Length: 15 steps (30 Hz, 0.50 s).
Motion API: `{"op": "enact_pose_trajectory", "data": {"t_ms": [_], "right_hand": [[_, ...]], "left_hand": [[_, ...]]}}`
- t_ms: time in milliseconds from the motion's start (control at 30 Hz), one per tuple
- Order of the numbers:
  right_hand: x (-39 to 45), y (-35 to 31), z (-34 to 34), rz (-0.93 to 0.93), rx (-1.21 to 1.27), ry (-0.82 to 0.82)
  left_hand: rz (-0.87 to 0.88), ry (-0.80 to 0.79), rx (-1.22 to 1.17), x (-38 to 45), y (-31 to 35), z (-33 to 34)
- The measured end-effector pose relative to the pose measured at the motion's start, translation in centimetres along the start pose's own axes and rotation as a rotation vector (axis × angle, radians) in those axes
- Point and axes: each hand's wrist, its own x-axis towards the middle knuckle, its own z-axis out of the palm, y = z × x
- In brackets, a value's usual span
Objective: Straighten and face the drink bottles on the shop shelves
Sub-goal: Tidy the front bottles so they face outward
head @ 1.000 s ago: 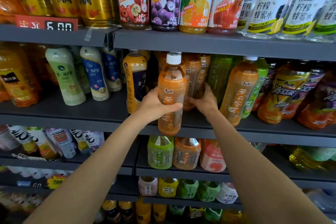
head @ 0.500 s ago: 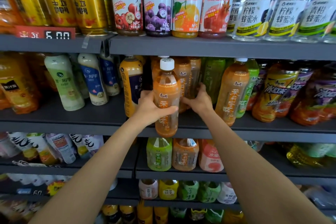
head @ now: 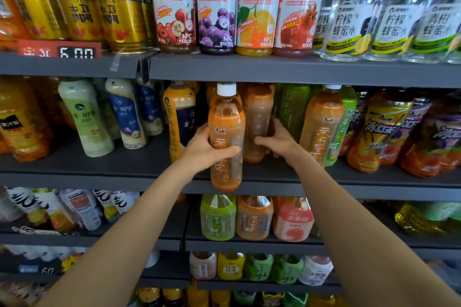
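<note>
While the middle shelf (head: pixel 99 177) runs across the frame with its ends cut off, the white-capped orange bottle (head: pixel 225 129) stands upright at its front lip, centre frame. At eight o'clock of it, the left hand (head: pixel 203 151) grips the label, thumb across the front and fingers hidden behind. At three o'clock, the right hand (head: pixel 278 141) wraps a blurred second orange bottle (head: pixel 257 117) behind.

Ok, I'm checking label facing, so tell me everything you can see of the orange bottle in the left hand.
The orange bottle is clear plastic with a white cap and an orange label whose printed characters face the camera. It stands about upright at the front edge of the middle shelf, its base overlapping that edge. The left hand wraps its middle, thumb across the label. Another orange bottle stands right behind it.
</note>
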Motion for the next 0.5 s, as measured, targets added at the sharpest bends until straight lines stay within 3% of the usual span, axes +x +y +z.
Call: {"op": "enact_pose_trajectory", "data": {"t_ms": [200, 367, 500], "right_hand": [[-0.2, 0.3, 0.3, -0.011, 0.065, -0.036], [-1.0, 0.6, 2.0, -0.149, -0.054, 0.157], [-2.1, 0.6, 2.8, -0.148, -0.108, 0.277]], "left_hand": [[-0.035, -0.02, -0.035, 0.5, 0.2, -0.1], [-0.039, -0.027, -0.039, 0.4, 0.1, -0.1], [0.005, 0.052, -0.021, -0.3, 0.5, 0.6]]}}
